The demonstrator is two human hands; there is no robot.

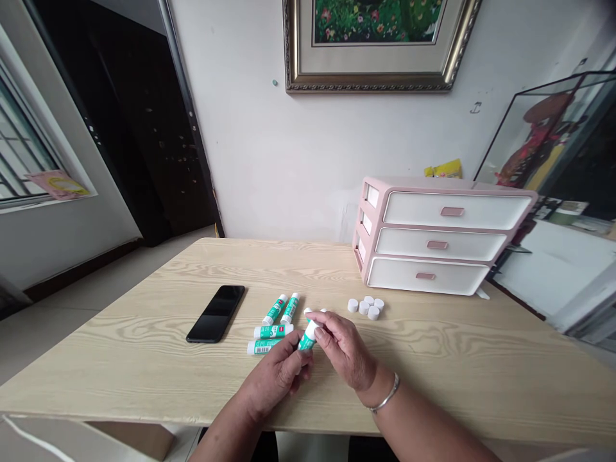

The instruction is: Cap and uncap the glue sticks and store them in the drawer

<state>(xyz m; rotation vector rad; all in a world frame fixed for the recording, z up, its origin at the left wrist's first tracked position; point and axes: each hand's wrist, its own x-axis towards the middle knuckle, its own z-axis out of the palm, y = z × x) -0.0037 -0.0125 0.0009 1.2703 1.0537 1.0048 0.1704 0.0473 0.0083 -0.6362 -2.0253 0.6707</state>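
Both my hands meet over the near middle of the wooden table (433, 359). My left hand (279, 378) is closed around the lower body of a green and white glue stick (308, 337). My right hand (344, 346), with a silver bracelet on the wrist, pinches the stick's white top end. Several more glue sticks (276, 321) lie on the table just left of my hands. A cluster of small white caps (368, 307) sits to the right of them.
A black phone (216, 313) lies face up on the left. A pink and white three-drawer organizer (437, 237) stands at the back right, drawers shut. A framed picture (380, 45) hangs on the wall; a dark doorway is at the left.
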